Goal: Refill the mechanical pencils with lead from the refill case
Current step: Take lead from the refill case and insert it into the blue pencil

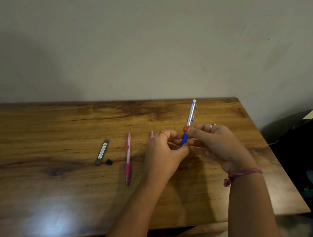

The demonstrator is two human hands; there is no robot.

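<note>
Already both hands, left hand (163, 156) and right hand (219, 146), pinch the upright blue-and-silver plastic mechanical pencil (189, 121) in one grip; slackening might drop it onto the bench (42, 161) below.

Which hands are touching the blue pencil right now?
Touching, both. The head view shows the left hand gripping the blue pencil at its blue grip, and the right hand pinching it just above.

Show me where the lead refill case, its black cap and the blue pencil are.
lead refill case (102, 152): head view, middle of its grey body.
black cap (109, 162): head view, centre of cap.
blue pencil (191, 113): head view, silver barrel above the fingers.
</note>
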